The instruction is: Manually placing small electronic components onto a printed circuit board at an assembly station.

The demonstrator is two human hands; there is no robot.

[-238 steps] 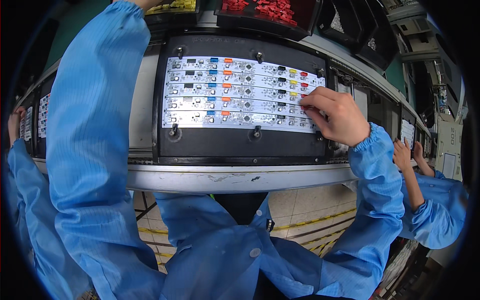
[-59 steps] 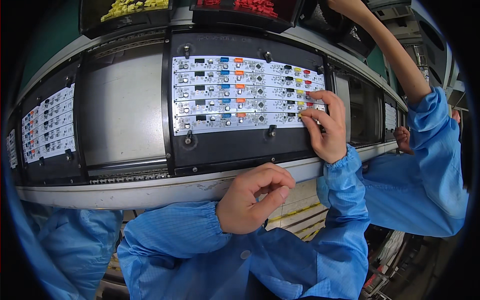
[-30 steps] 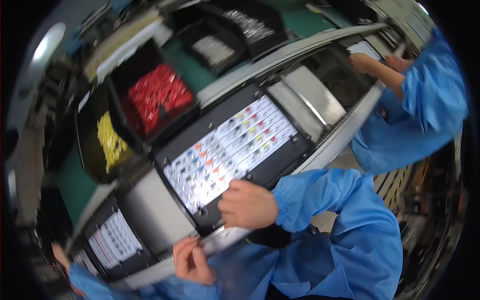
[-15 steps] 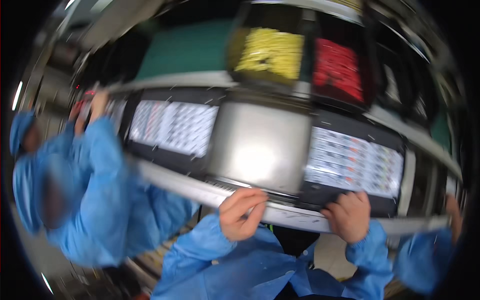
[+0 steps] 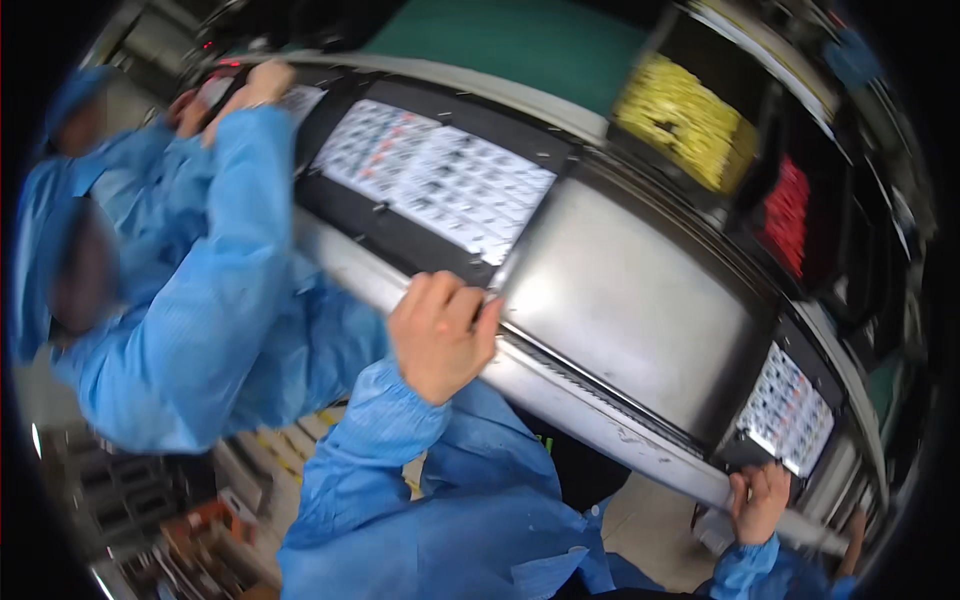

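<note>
The metal plate (image 5: 630,305) is smooth, with a satin sheen. Along the near edge of the bench (image 5: 480,90), the metal rail (image 5: 625,435) is scuffed. The carrier (image 5: 400,240) left of the plate looks matt, its circuit boards (image 5: 435,175) glossy. Left sleeve (image 5: 365,445): creased cloth.

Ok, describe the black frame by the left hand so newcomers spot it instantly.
Start at the pale metal rail slanting down to the right. Beyond it, left of the metal plate, lies the black frame bearing white boards, the left hand near its lower right corner. It looks larger than the similar frame near the right hand, which sits right of the plate.
</note>
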